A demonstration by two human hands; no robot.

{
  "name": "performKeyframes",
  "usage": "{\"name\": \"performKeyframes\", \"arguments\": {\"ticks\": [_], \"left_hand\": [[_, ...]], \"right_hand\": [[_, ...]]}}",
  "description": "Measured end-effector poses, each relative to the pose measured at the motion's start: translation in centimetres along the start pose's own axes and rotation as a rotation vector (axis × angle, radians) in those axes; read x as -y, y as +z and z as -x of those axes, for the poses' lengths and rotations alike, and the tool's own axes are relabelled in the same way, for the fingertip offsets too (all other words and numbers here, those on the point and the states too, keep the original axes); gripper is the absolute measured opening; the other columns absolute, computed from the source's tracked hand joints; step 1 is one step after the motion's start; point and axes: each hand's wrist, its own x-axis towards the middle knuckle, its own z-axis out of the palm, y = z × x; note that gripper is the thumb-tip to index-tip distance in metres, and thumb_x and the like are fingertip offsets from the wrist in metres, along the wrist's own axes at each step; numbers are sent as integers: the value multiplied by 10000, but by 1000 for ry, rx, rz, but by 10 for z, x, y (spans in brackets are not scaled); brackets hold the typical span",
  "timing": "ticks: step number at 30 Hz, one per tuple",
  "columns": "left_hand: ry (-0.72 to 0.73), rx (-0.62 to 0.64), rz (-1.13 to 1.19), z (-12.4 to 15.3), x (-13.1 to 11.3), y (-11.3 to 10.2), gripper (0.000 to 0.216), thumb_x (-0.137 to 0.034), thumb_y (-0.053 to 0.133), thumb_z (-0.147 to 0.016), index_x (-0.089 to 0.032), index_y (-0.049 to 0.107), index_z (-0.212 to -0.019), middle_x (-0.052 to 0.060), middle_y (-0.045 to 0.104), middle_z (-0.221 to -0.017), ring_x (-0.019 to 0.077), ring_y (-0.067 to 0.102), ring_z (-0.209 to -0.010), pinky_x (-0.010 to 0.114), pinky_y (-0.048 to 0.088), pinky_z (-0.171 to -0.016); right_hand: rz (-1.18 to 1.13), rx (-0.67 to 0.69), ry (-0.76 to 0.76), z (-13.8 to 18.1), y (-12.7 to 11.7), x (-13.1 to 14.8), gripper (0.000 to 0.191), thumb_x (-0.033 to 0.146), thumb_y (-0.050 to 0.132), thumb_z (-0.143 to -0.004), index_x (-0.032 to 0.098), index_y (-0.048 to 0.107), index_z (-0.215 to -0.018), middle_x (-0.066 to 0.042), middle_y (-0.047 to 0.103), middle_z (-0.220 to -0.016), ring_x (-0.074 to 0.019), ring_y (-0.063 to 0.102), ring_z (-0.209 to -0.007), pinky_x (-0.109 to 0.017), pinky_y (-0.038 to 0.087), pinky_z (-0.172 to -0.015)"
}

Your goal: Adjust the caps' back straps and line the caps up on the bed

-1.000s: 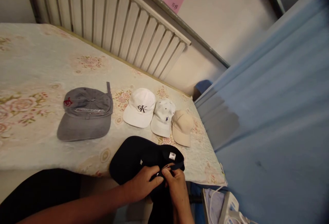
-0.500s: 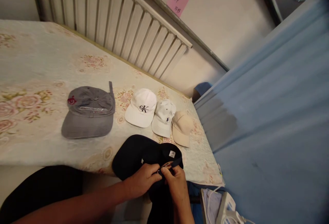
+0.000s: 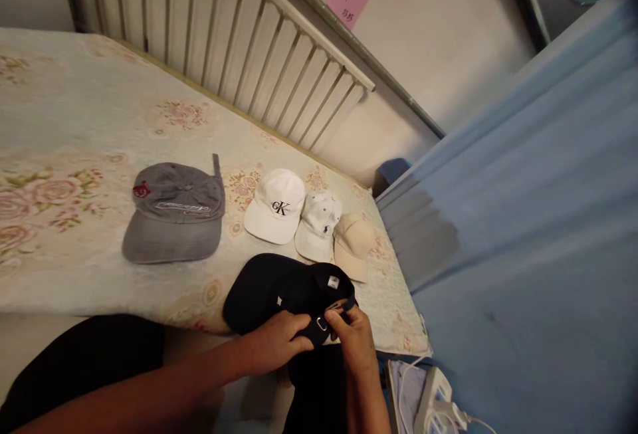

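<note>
A dark navy baseball cap (image 3: pixel 269 284) is tipped over at the bed's front edge, its brim to the left and its inside with a white label showing. My left hand (image 3: pixel 279 341) pinches the near back edge of the cap, beside a small metal buckle (image 3: pixel 321 323). Just right of it, my right hand (image 3: pixel 355 337) has thumb and fingers closed on the cap's strap (image 3: pixel 349 302). Beyond the navy cap stand a white cap with black letters (image 3: pixel 276 205), a smaller white cap (image 3: pixel 318 224) and a beige cap (image 3: pixel 353 244). Farther left lies a grey cap (image 3: pixel 174 215).
The caps rest on a floral bedsheet (image 3: pixel 100 115). A white slatted bed rail (image 3: pixel 239 42) runs along the back, and a blue curtain (image 3: pixel 508 234) hangs at the right. A power strip (image 3: pixel 433 401) with white cords sits low at the right.
My hands have drawn slightly apart, the right one shifting right with the strap. The metal buckle now shows between them. The navy cap has moved a little up and right.
</note>
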Motion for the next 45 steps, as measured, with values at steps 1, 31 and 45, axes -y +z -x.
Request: {"name": "performKeyframes", "arguments": {"ticks": [1, 31, 45], "left_hand": [[0, 11, -14, 1, -1, -2, 95, -263, 553, -786, -183, 576, -739, -27, 601, -692, 140, 538, -652, 227, 346, -585], [172, -267, 321, 13, -22, -82, 216, -326, 537, -853, -174, 688, -884, 12, 694, -855, 205, 590, -851, 323, 470, -820], [70, -420, 1488, 7, -16, -99, 392, -225, 643, -831, -171, 581, -1214, 73, 749, -960, 254, 715, -849, 412, 551, -850]], "right_hand": [[2, 3, -16, -1, -2, 1, 155, 295, 688, -651, 150, 635, -663, 19, 569, -600, -108, 491, -506, -217, 390, -463], [-95, -297, -486, -22, -4, 94, 235, 290, 648, -798, 168, 639, -998, -39, 682, -884, -66, 482, -525, -257, 433, -588], [-574, 139, 374, -5, 54, -46, 548, 559, 790, -625, 115, 640, -909, -102, 730, -774, -186, 698, -660, -285, 541, -626]]}}
